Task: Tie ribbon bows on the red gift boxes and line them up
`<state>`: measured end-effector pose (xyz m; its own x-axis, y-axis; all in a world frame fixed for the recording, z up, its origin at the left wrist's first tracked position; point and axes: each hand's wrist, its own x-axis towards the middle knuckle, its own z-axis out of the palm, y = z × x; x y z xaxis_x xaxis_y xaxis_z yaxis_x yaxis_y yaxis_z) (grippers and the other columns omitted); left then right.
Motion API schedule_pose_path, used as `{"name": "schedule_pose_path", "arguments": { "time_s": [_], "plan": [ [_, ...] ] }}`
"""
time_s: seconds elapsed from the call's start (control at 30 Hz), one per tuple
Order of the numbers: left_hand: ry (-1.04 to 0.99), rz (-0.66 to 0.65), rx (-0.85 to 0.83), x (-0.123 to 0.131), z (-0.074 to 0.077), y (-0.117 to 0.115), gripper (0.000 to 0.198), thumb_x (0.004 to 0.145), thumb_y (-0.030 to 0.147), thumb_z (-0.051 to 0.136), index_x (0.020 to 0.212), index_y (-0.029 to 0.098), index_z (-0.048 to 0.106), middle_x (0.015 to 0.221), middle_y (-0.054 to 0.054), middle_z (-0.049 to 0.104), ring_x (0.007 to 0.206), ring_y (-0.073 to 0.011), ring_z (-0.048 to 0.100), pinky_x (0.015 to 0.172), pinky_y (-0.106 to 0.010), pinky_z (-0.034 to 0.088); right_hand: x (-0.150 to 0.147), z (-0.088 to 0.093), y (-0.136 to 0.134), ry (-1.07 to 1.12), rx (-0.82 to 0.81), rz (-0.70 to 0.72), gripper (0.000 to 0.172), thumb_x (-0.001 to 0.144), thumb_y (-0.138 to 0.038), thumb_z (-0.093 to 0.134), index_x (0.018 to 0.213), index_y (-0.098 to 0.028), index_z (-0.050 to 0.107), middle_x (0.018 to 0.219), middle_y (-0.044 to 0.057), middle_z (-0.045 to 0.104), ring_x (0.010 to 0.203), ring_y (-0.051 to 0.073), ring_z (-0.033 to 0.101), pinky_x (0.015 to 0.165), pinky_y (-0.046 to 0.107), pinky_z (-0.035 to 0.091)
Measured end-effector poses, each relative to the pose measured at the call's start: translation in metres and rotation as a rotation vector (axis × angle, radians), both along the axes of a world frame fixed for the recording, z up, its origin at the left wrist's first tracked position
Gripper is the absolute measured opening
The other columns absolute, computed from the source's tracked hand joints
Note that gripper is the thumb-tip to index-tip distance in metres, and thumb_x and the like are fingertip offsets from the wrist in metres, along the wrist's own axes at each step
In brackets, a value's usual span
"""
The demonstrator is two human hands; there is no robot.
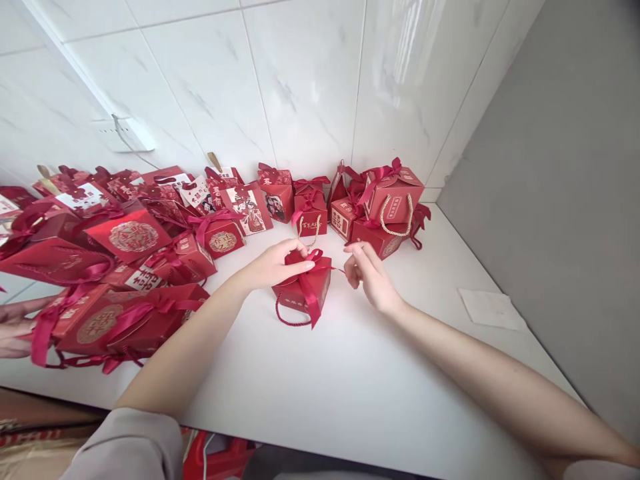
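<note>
red box (294,299) on white table (360,380), between hands; ribbon (311,299) on, bow looks kinda half-done; left hand (278,263) half-curled, pinching ribbon near knot; right hand (373,277) curled, gripping ribbon tail; stacked boxes (377,208) already bowed

The far wall (310,87) I saw on my feed was grey-veined white tile, shiny with light, with a socket (137,137) at left; a grey panel (555,193) stood right, a white table (360,380) nearer.
</note>
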<state>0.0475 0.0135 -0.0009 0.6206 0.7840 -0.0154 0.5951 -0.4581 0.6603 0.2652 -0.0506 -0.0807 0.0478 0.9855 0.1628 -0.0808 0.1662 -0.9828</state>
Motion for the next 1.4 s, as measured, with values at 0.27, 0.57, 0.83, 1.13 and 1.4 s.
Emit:
{"name": "schedule_pose_path", "arguments": {
  "time_s": [0.27,0.57,0.83,1.13,1.4],
  "plan": [
    [0.134,-0.007,0.222,0.003,-0.012,-0.054,0.054,0.095,0.053,0.045,0.141,0.026,0.044,0.156,-0.006,0.037,0.147,-0.027,0.03,0.12,-0.045,0.029,0.012,0.015,0.008,0.027,-0.184,0.487,0.038,0.079,-0.052,0.072,0.07,-0.016,0.063,0.054,-0.005,0.054,0.05,0.008,0.048,0.057,0.023,0.041],
    [0.029,-0.249,0.222,0.008,-0.029,-0.067,0.077,0.09,0.054,0.056,0.153,0.024,0.024,0.157,-0.01,0.035,0.148,-0.0262,0.028,0.121,-0.043,0.029,0.054,0.081,-0.022,-0.838,-0.204,1.183,0.029,0.084,-0.044,0.069,0.091,-0.017,0.076,0.09,0.005,0.077,0.082,0.019,0.07,0.072,0.026,0.049],
    [-0.018,-0.202,0.117,-0.004,0.017,-0.082,0.091,0.081,0.069,0.059,0.154,0.03,0.023,0.161,-0.009,0.029,0.148,-0.0361,0.026,0.121,-0.052,0.025,0.096,0.109,-0.031,-0.895,-0.016,0.819,0.025,0.091,-0.044,0.06,0.093,-0.023,0.074,0.091,0.002,0.075,0.083,0.021,0.069,0.07,0.03,0.052],
    [0.317,-0.27,0.157,0.013,0.003,-0.128,0.123,0.063,0.072,0.072,0.158,0.029,0.006,0.163,-0.011,0.019,0.15,-0.0404,0.014,0.121,-0.06,0.014,0.108,0.113,-0.041,-0.835,0.073,0.737,0.019,0.087,-0.03,0.066,0.104,-0.025,0.074,0.099,0.003,0.075,0.088,0.023,0.072,0.075,0.032,0.058],
    [0.288,-0.365,0.103,-0.016,0.02,-0.115,0.089,0.087,0.022,0.058,0.157,0.034,0.004,0.164,-0.002,0.019,0.151,-0.0277,0.021,0.122,-0.043,0.026,0.107,0.118,-0.046,-0.892,0.07,0.721,0.018,0.089,-0.034,0.063,0.103,-0.025,0.072,0.1,0.004,0.074,0.09,0.023,0.071,0.077,0.033,0.058]
  ]
}}
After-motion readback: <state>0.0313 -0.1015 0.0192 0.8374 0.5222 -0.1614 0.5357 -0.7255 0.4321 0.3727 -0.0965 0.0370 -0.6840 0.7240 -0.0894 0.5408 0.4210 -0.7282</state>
